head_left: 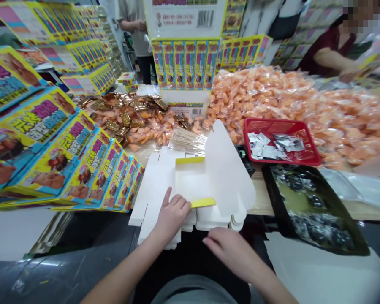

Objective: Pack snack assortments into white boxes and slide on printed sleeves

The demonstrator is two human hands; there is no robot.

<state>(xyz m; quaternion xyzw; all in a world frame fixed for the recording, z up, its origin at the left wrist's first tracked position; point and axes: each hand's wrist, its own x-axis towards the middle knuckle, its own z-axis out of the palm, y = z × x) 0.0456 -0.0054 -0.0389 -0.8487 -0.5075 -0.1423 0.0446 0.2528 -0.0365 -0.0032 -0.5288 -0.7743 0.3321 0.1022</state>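
A partly folded cardboard box sits with its white inside up on a stack of flat white box blanks. Its large lid panel rises on the right, and yellow flaps show at its back and front. At the front left corner, my left hand has its fingers bent onto the box edge by the front flap, with the thumb sticking up. My right hand is just in front of the box's lower right edge. Its fingers are curled under and mostly hidden, so I cannot see whether anything is in them.
Printed yellow boxes are stacked at left. Behind lie sticks, brown-gold packets and orange bagged pieces. At right are a red basket of sachets and a black tray. Two people stand beyond.
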